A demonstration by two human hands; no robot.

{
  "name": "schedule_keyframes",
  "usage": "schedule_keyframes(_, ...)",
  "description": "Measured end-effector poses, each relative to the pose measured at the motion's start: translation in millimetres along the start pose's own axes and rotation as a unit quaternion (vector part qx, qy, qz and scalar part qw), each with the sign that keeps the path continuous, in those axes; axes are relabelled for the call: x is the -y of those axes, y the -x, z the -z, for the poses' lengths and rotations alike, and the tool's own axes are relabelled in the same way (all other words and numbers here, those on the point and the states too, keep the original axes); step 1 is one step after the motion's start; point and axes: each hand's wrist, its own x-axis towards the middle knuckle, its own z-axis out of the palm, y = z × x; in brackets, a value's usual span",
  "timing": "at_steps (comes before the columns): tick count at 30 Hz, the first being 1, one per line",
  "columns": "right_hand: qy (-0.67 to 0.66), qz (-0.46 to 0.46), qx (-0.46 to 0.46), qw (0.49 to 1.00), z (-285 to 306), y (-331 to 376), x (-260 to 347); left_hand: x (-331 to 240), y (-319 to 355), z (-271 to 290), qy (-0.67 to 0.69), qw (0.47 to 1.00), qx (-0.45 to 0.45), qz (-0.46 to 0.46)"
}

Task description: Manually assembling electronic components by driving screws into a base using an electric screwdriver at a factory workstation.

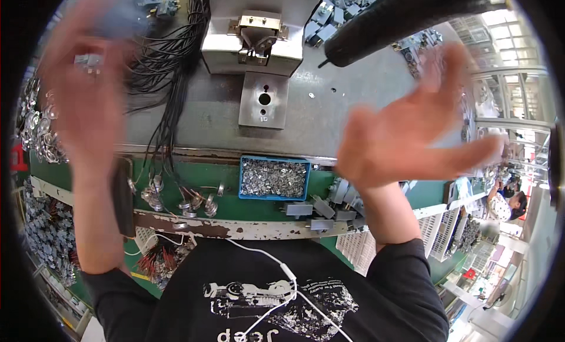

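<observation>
My left hand (85,89) is raised at the left, blurred, its palm turned toward me and fingers apart; it holds nothing that I can make out. At the right my right hand (406,133) is lifted too, fingers spread and empty. Both hover above a grey metal bench plate (206,115). Between them stands a pale grey press machine (253,30) with a brass-coloured fixture and a drilled steel base block (265,100). A blue tray (274,178) full of small silvery metal parts lies on the green bench edge below.
A bundle of black wires (170,65) runs down the left of the plate. Wired terminals (188,203) and grey connector housings (318,209) lie along the green ledge. Metal rings (35,130) are piled at far left. A black lever handle (400,18) crosses the top right.
</observation>
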Motion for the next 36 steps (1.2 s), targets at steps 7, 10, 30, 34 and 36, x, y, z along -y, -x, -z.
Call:
schedule_keyframes(7,0.022,0.050,0.277,0.959,-28.6,60.0,-3.1,85.2,40.1,22.1,-0.007,0.992,-0.086,0.096)
schedule_keyframes(10,0.016,0.059,0.286,0.956,-23.7,51.7,-3.9,73.0,53.2,27.6,-0.087,0.991,-0.054,0.089)
schedule_keyframes(30,-0.211,0.014,0.353,0.911,-45.0,53.8,78.1,-22.0,62.6,30.7,-0.024,0.906,0.377,-0.192)
schedule_keyframes(34,-0.168,0.087,0.374,0.908,-78.5,56.4,91.5,-6.6,55.0,32.0,0.010,0.883,0.376,-0.282)
schedule_keyframes(36,-0.163,0.082,0.421,0.889,-70.1,52.3,86.2,0.2,58.9,29.7,0.038,0.886,0.357,-0.293)
